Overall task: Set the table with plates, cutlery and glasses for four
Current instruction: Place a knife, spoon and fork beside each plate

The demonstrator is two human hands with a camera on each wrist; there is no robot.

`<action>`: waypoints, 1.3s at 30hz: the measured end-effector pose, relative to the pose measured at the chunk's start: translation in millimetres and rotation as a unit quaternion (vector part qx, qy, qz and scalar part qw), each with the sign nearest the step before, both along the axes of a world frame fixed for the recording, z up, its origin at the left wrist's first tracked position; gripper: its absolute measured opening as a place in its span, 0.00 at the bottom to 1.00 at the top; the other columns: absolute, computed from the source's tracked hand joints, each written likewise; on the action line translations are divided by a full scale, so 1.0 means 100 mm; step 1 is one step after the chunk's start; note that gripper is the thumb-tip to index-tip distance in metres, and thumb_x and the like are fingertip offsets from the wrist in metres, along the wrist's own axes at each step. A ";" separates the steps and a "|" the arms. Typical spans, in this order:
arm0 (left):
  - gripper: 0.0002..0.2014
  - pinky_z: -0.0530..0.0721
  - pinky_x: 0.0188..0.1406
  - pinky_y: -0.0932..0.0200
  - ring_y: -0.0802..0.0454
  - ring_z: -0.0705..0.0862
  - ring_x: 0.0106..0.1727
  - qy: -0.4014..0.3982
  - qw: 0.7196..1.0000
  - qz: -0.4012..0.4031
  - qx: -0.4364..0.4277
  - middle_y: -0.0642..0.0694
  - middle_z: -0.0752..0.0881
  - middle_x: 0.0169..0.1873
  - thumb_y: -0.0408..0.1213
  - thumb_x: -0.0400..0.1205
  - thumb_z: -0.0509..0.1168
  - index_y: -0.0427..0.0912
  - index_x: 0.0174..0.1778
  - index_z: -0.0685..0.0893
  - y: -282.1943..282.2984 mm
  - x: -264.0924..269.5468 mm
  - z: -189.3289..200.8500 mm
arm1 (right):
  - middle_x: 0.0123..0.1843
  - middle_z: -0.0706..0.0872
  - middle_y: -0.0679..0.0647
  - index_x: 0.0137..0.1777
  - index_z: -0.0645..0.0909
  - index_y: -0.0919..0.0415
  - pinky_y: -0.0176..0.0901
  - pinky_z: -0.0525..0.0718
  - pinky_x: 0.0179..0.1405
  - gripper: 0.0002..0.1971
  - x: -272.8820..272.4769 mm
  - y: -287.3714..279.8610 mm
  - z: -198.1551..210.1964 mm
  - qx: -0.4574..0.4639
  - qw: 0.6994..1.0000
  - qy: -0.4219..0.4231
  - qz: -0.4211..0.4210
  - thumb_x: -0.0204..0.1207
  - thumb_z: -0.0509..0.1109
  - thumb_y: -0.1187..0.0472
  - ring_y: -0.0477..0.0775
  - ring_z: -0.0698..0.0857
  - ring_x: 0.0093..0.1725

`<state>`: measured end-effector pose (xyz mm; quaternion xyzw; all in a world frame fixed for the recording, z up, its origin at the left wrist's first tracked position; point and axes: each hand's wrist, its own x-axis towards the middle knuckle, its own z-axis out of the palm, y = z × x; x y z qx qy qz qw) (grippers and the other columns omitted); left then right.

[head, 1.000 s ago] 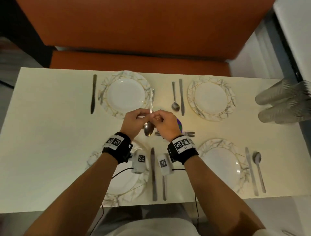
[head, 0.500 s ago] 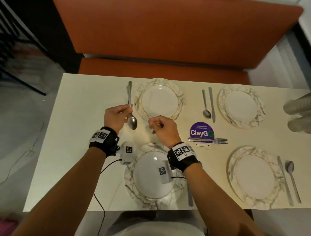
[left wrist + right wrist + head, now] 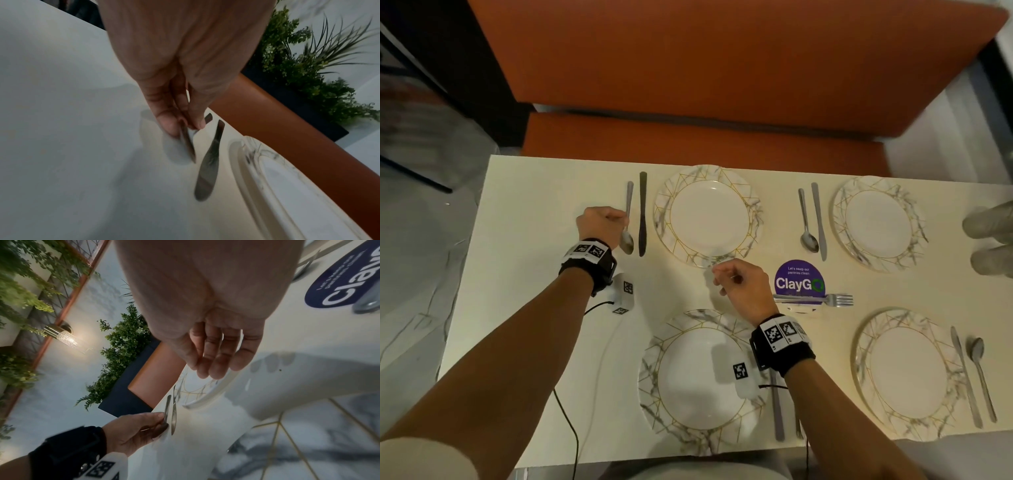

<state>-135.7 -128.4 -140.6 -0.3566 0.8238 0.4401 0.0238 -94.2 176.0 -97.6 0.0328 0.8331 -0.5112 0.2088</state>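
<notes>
Left hand (image 3: 602, 226) pinches the handle of a spoon (image 3: 627, 219) between thumb and fingertips, the bowl toward the person, just left of the knife (image 3: 642, 214) beside the far-left plate (image 3: 708, 216) on the table (image 3: 524, 274); whether the spoon already rests on the table cannot be told, the wrist view being blurred there. To place it well, judge: lower it parallel to the knife, near but not touching, ends level, then part the fingers without dragging it. Right hand (image 3: 743, 291) hovers between the two left plates, fingers loosely curled, holding nothing. A fork (image 3: 822, 299) lies across the purple sticker (image 3: 798, 279), not yet assigned to a setting. Cups (image 3: 991, 240) at the right edge are cut off and blurred; their number cannot be told; the right forearm hides the cutlery beside the near-left plate (image 3: 698, 373).
</notes>
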 end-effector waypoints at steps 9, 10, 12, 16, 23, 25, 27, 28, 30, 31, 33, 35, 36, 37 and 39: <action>0.06 0.82 0.49 0.62 0.42 0.92 0.51 -0.001 0.999 0.003 -0.042 0.39 0.95 0.49 0.33 0.82 0.75 0.38 0.51 0.95 0.08 0.00 -0.05 | 0.40 0.91 0.55 0.50 0.90 0.60 0.29 0.82 0.33 0.04 -0.02 -0.06 -0.01 -0.006 1.000 -0.006 -0.012 0.82 0.73 0.65 0.51 0.87 0.36; 0.06 0.82 0.49 0.62 0.42 0.92 0.50 -0.002 0.999 0.004 -0.041 0.39 0.95 0.49 0.33 0.82 0.75 0.37 0.51 0.95 0.08 -0.01 -0.04 | 0.40 0.92 0.55 0.50 0.90 0.60 0.29 0.82 0.33 0.04 -0.02 -0.06 -0.01 -0.006 1.000 -0.006 -0.013 0.82 0.73 0.65 0.51 0.87 0.36; 0.06 0.82 0.48 0.62 0.43 0.92 0.50 -0.001 0.999 0.005 -0.043 0.39 0.95 0.48 0.34 0.82 0.75 0.37 0.51 0.95 0.09 -0.01 -0.04 | 0.40 0.91 0.54 0.50 0.90 0.59 0.30 0.82 0.33 0.04 -0.01 -0.04 -0.02 -0.005 1.000 -0.004 -0.012 0.82 0.73 0.65 0.52 0.87 0.36; 0.06 0.82 0.47 0.63 0.45 0.91 0.48 0.002 0.999 0.009 -0.040 0.40 0.95 0.48 0.34 0.82 0.75 0.38 0.51 0.95 0.09 0.00 -0.02 | 0.40 0.92 0.54 0.50 0.90 0.59 0.30 0.82 0.34 0.04 0.01 -0.02 -0.04 -0.005 1.000 -0.006 -0.017 0.82 0.73 0.65 0.51 0.87 0.36; 0.09 0.84 0.49 0.60 0.46 0.90 0.47 0.024 0.999 0.017 -0.035 0.41 0.94 0.48 0.38 0.82 0.74 0.37 0.53 0.94 0.07 0.08 0.01 | 0.39 0.92 0.53 0.48 0.90 0.58 0.30 0.82 0.34 0.04 0.06 0.02 -0.07 0.004 1.000 -0.001 -0.013 0.81 0.73 0.65 0.50 0.87 0.36; 0.10 0.84 0.48 0.58 0.49 0.86 0.44 0.048 0.997 0.009 -0.064 0.42 0.93 0.46 0.40 0.83 0.73 0.37 0.52 0.93 0.07 0.13 0.04 | 0.39 0.92 0.53 0.48 0.90 0.59 0.29 0.82 0.34 0.05 0.07 0.05 -0.07 0.007 1.000 0.000 -0.014 0.81 0.73 0.65 0.50 0.87 0.35; 0.10 0.85 0.47 0.53 0.48 0.84 0.43 0.078 0.992 -0.006 -0.099 0.42 0.90 0.44 0.43 0.83 0.72 0.39 0.49 0.91 0.12 0.19 0.10 | 0.39 0.92 0.54 0.48 0.90 0.59 0.29 0.82 0.34 0.05 0.08 0.09 -0.08 0.005 1.000 0.000 -0.018 0.81 0.73 0.66 0.50 0.87 0.34; 0.10 0.85 0.45 0.51 0.47 0.84 0.43 0.092 0.989 -0.015 -0.113 0.42 0.88 0.43 0.44 0.83 0.71 0.41 0.48 0.90 0.17 0.22 0.14 | 0.39 0.92 0.53 0.48 0.90 0.59 0.29 0.82 0.34 0.05 0.08 0.12 -0.09 0.006 1.000 -0.002 -0.022 0.82 0.72 0.65 0.50 0.87 0.34; 0.09 0.83 0.41 0.49 0.44 0.83 0.45 0.119 0.983 -0.038 -0.132 0.45 0.84 0.40 0.45 0.84 0.70 0.43 0.46 0.89 0.34 0.29 0.23 | 0.39 0.92 0.52 0.48 0.89 0.55 0.34 0.84 0.36 0.05 0.07 0.20 -0.10 0.009 0.999 -0.008 -0.031 0.82 0.73 0.64 0.52 0.88 0.35; 0.09 0.82 0.40 0.50 0.44 0.82 0.45 0.130 0.981 -0.054 -0.135 0.46 0.83 0.39 0.46 0.84 0.70 0.44 0.45 0.88 0.45 0.32 0.27 | 0.39 0.92 0.52 0.47 0.89 0.54 0.37 0.86 0.38 0.05 0.07 0.26 -0.10 0.011 0.999 -0.008 -0.037 0.82 0.73 0.64 0.52 0.88 0.35; 0.08 0.82 0.44 0.51 0.45 0.82 0.46 0.151 0.977 -0.084 -0.123 0.48 0.82 0.37 0.46 0.84 0.71 0.46 0.45 0.87 0.71 0.38 0.33 | 0.39 0.92 0.52 0.47 0.88 0.53 0.43 0.88 0.42 0.06 0.07 0.40 -0.10 0.015 0.998 -0.005 -0.053 0.82 0.73 0.64 0.54 0.88 0.34; 0.07 0.82 0.51 0.53 0.46 0.83 0.49 0.166 0.974 -0.115 -0.100 0.50 0.82 0.37 0.46 0.84 0.71 0.47 0.45 0.88 1.00 0.42 0.37 | 0.39 0.92 0.51 0.46 0.88 0.52 0.46 0.89 0.44 0.07 0.08 0.57 -0.11 0.026 0.997 0.008 -0.067 0.82 0.73 0.64 0.54 0.89 0.37; 0.07 0.80 0.54 0.55 0.47 0.83 0.50 0.168 0.972 -0.136 -0.089 0.51 0.83 0.38 0.46 0.84 0.71 0.47 0.46 0.88 1.15 0.43 0.38 | 0.40 0.92 0.50 0.45 0.88 0.51 0.47 0.89 0.46 0.07 0.09 0.67 -0.11 0.037 0.997 0.018 -0.070 0.81 0.73 0.64 0.54 0.89 0.39; 0.07 0.79 0.55 0.56 0.48 0.83 0.51 0.167 0.970 -0.156 -0.082 0.51 0.84 0.38 0.47 0.84 0.71 0.47 0.46 0.87 1.32 0.44 0.38 | 0.40 0.92 0.50 0.45 0.88 0.51 0.48 0.90 0.48 0.07 0.09 0.78 -0.11 0.047 0.996 0.026 -0.074 0.81 0.73 0.65 0.54 0.90 0.42; 0.07 0.80 0.51 0.57 0.50 0.82 0.50 0.160 0.966 -0.191 -0.069 0.52 0.85 0.39 0.46 0.83 0.71 0.47 0.46 0.88 1.64 0.45 0.39 | 0.41 0.92 0.51 0.47 0.89 0.55 0.48 0.90 0.51 0.06 0.08 1.03 -0.12 0.062 0.994 0.034 -0.081 0.80 0.73 0.66 0.54 0.91 0.45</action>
